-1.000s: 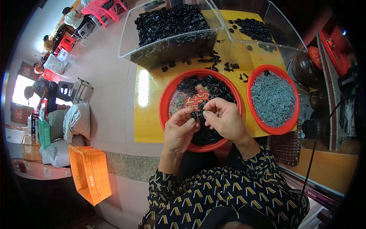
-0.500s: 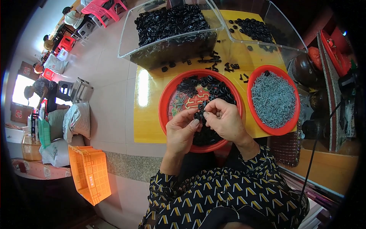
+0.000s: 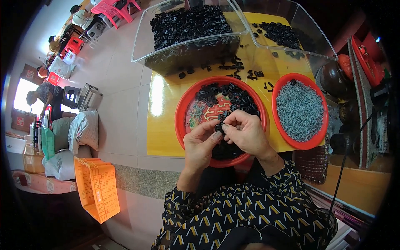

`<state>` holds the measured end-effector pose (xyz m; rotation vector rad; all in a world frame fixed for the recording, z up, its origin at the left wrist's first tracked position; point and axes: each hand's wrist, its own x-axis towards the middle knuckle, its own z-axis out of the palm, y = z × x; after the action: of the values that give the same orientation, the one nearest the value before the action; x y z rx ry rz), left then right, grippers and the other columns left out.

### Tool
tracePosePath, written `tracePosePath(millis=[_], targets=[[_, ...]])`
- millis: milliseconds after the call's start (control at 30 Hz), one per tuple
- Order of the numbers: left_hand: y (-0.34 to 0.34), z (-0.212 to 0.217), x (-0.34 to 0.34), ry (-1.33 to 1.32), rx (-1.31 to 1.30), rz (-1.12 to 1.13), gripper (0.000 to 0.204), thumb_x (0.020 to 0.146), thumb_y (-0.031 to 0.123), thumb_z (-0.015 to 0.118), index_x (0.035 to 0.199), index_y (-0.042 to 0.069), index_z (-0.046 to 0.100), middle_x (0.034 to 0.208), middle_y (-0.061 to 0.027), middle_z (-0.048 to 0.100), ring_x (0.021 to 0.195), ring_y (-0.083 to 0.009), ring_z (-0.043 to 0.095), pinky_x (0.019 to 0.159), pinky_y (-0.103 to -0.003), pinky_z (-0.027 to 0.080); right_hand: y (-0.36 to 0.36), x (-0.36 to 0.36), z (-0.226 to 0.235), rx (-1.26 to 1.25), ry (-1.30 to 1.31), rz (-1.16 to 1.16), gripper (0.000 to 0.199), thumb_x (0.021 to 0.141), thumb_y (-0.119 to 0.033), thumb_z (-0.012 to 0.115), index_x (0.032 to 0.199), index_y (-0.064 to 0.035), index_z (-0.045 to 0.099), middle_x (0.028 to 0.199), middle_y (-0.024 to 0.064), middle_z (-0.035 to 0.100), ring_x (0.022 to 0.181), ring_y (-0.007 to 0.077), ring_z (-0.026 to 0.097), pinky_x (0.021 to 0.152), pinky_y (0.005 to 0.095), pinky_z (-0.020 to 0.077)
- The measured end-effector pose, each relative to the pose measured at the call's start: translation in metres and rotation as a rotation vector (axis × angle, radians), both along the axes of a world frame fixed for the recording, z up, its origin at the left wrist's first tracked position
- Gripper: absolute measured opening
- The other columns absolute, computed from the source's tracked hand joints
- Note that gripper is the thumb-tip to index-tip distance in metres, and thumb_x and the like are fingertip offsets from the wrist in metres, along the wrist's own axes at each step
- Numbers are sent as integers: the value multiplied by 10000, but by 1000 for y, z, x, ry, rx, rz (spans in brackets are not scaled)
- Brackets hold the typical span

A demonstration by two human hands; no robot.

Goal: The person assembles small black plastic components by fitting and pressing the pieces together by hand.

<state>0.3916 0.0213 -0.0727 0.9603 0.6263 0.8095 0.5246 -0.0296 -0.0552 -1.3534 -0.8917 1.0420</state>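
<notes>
Over a round red tray (image 3: pixel 180 121) of small black plastic parts (image 3: pixel 245 102), my two hands meet. My left hand (image 3: pixel 200 143) pinches a small black oval plastic part (image 3: pixel 218 127) between thumb and fingers. From the other side my right hand (image 3: pixel 246 132) has thumb and index finger closed at the same part; whether a screw is between them is hidden. To the right, a second red tray (image 3: pixel 278 125) holds a heap of small grey screws (image 3: pixel 301 110), with one black part lying on top.
Two clear plastic bins stand at the table's far side: one piled with black parts (image 3: pixel 189 27), one with fewer (image 3: pixel 281 35). Loose black pieces (image 3: pixel 235 66) lie on the yellow tabletop (image 3: pixel 166 137). An orange crate (image 3: pixel 98 189) is at the left; people sit farther off.
Both hands stay together over the tray with only slight finger movement around the black part. The whole view has shifted a little.
</notes>
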Motion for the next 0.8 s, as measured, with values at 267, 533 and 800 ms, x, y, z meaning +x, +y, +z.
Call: tracePosePath(millis=[267,533,800], targets=[[1,1,-5,9,2,-23,288,752,-52,578,1037,-33,548,835,-42,595,720,-81,546,656,-187,452,2,7,3,-51,161,103,55,788,-54,551,798,1,551,645,18,550,557,67,546,472,192,452],[-1,2,-4,43,29,-10,280,760,-57,564,1039,-33,549,860,-44,594,763,-88,551,676,-191,452,2,7,4,-54,143,127,40,786,-32,541,800,3,553,654,22,552,552,69,543,471,191,453],[0,-2,-7,12,38,-21,279,762,-60,561,1039,-29,552,893,-48,589,785,-88,548,679,-187,447,8,18,-9,-45,465,256,71,774,-44,589,808,11,559,679,42,562,568,91,567,492,190,483]])
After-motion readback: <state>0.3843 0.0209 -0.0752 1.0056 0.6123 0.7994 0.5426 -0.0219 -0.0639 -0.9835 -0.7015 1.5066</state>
